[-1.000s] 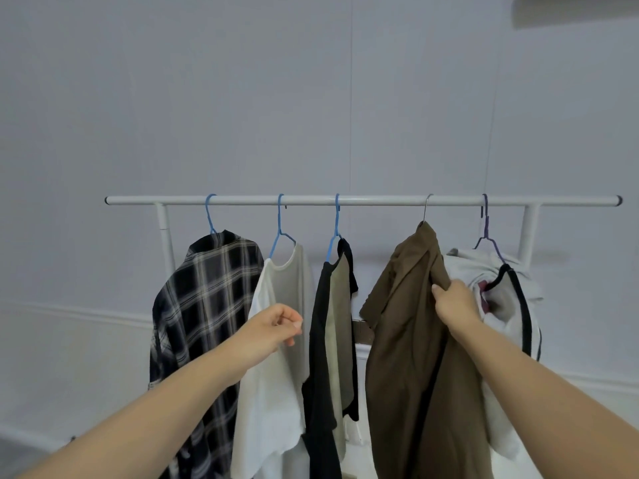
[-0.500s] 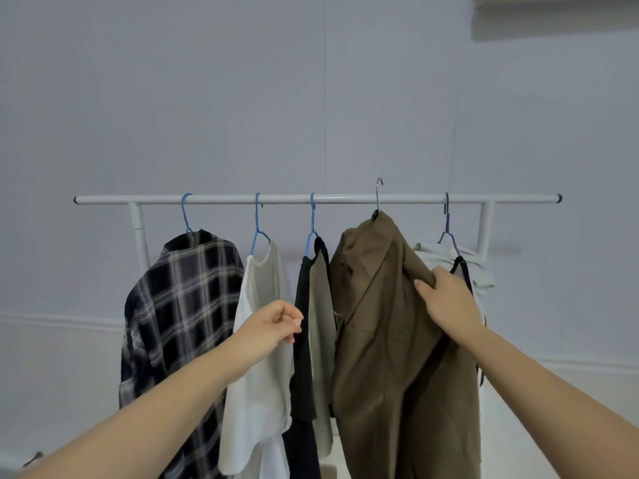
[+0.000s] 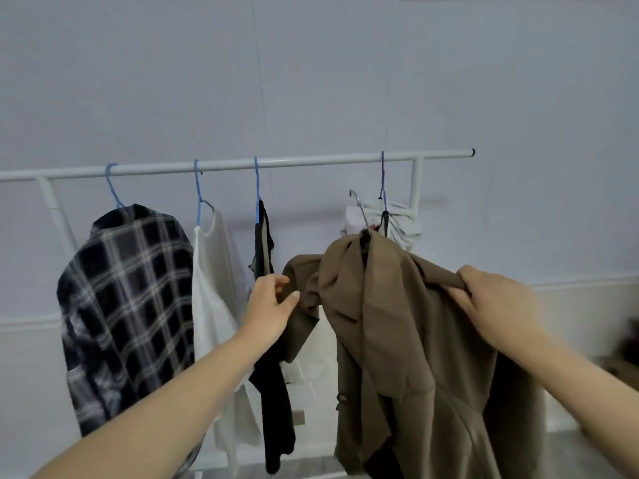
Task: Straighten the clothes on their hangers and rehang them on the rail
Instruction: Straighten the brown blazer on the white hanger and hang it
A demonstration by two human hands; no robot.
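Note:
A brown jacket on a metal hanger is off the white rail and held in front of it. My right hand is shut on the jacket's right shoulder. My left hand is open, fingers next to the jacket's left sleeve. On the rail hang a black-and-white plaid shirt, a white top, a black and beige garment on blue hangers, and a crumpled white garment on a purple hanger.
A pale wall stands right behind the rail. The rail's right post is beside the white garment and its left post beside the plaid shirt. A dark blurred object sits low at the right edge.
The brown jacket's hanger has come off the rail and dropped lower toward me. My left hand has opened and moved right to the sleeve. The view has swung to the right.

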